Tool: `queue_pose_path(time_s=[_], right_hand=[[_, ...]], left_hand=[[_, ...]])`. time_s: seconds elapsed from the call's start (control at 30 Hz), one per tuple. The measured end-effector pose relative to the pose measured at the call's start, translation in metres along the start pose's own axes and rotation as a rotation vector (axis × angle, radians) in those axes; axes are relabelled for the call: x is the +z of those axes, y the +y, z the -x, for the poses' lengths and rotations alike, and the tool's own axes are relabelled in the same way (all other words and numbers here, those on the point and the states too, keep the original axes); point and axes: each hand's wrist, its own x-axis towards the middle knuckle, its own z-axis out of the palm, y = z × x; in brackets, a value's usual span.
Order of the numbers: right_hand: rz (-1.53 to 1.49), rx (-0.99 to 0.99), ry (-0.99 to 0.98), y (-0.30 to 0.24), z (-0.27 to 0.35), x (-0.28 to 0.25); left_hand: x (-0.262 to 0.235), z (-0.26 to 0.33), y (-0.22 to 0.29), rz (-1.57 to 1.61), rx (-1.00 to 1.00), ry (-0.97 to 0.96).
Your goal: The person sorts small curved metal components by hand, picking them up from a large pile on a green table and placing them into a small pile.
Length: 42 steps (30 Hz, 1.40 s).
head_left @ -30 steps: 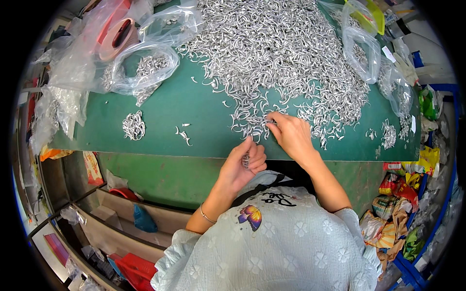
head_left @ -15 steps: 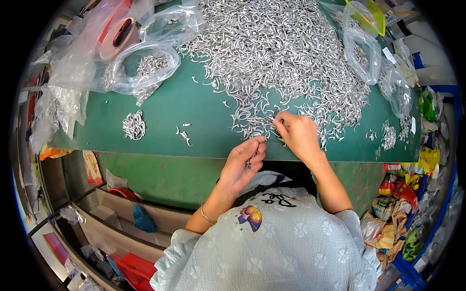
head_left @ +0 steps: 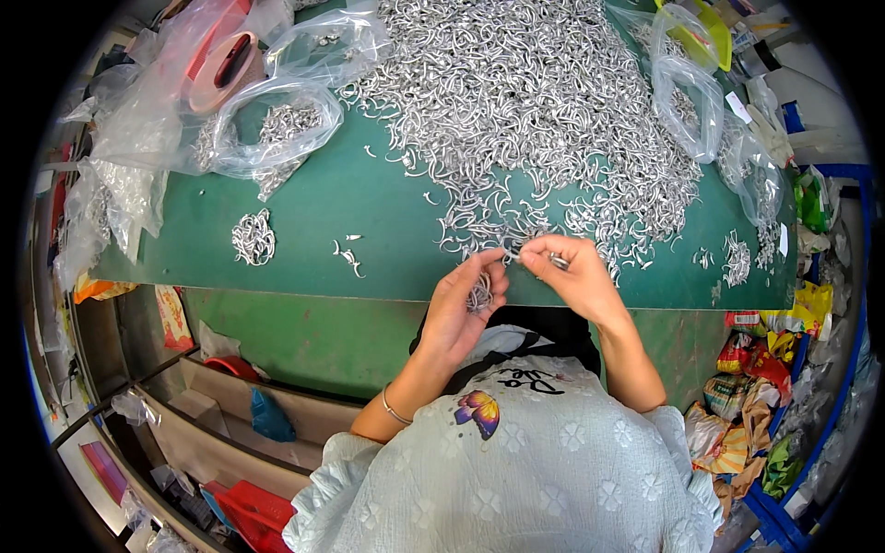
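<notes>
A big heap of small curved silvery metal pieces [head_left: 535, 92] covers the far middle of the green table [head_left: 313, 221]. Its near end spreads toward me, close to my hands. My left hand [head_left: 461, 300] is cupped at the table's front edge, with a clump of these curved pieces [head_left: 478, 295] in its palm and its thumb and forefinger raised. Just right of it, my right hand [head_left: 570, 272] pinches a curved metal piece, its fingertips almost meeting the left ones. Other silvery bits show among the right fingers.
A small pile of pieces [head_left: 253, 238] lies at the left, with a few loose ones [head_left: 349, 255] beside it. Another small pile [head_left: 737, 259] sits at the right. Open plastic bags [head_left: 277, 129] holding pieces stand at the back left, near a pink container [head_left: 226, 74].
My right hand has drawn back from the heap's near edge toward my left hand. My left hand has turned a little, and the clump in its palm shows more.
</notes>
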Motion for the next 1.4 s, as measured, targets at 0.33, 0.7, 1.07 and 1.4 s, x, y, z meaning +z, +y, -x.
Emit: queue_pose_path(time_s=[0.33, 0.7, 1.07, 1.4], right_hand=[[0.598, -0.148, 0.147, -0.003, -0.013, 0.005], [0.733, -0.233, 0.112, 0.007, -0.018, 0.008], [0.611, -0.017, 0.093, -0.006, -0.023, -0.004], [-0.048, 0.112, -0.063, -0.022, -0.002, -0.003]], left_hand=[[-0.014, -0.003, -0.004, 0.041, -0.003, -0.133], [-0.017, 0.003, 0.0, 0.011, -0.114, -0.139], [-0.017, 0.002, -0.005, 0.046, -0.053, -0.094], [0.02, 0.002, -0.001, -0.013, 0.001, 0.276]])
